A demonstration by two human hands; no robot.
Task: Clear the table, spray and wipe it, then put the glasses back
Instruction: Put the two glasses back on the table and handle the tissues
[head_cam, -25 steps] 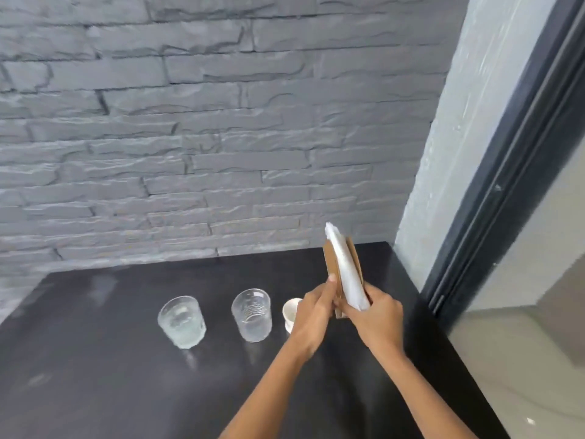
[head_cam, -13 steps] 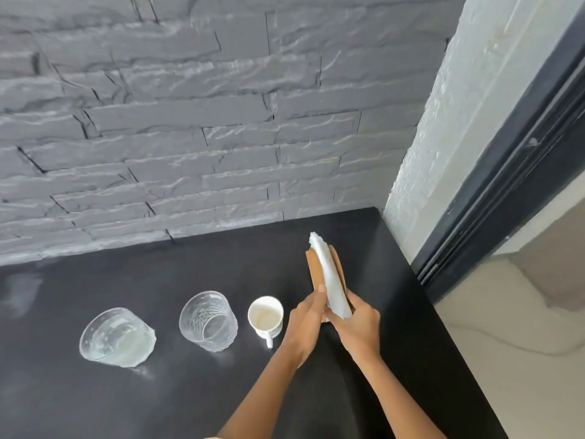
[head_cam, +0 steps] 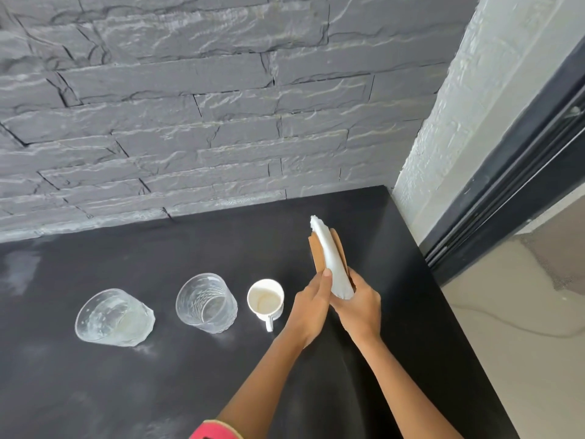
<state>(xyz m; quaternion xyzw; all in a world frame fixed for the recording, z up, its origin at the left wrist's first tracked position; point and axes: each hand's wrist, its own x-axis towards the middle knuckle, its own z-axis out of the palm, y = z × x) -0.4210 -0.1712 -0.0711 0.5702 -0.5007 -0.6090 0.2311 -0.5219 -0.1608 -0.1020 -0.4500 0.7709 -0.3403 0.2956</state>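
- Glass tumbler, clear and smooth-sided with a cloudy film inside, stands mouth up at the left of the black counter. A second, pattern-cut glass stands to its right, close by but apart.
- Small white cup sits next in the row, its handle pointing toward the person, just beside the left hand and not touching it.
- Both hands meet near the counter's right rear corner around a brown napkin holder, which carries a stack of white napkins leaning toward the wall.
- Left-hand grip is closed on the holder's near side, thumb raised against the brown panel.
- Right hand has its grip wrapped round the holder's lower end from the right, fingers under the napkins.
- Whether the holder's base touches the counter cannot be told.
- Pale smears mark the counter top around the glasses and at the far left.
- Grey stone wall backs the counter; a white painted brick pillar and a dark frame stand at right.
- Pink sleeve edge shows at the bottom.
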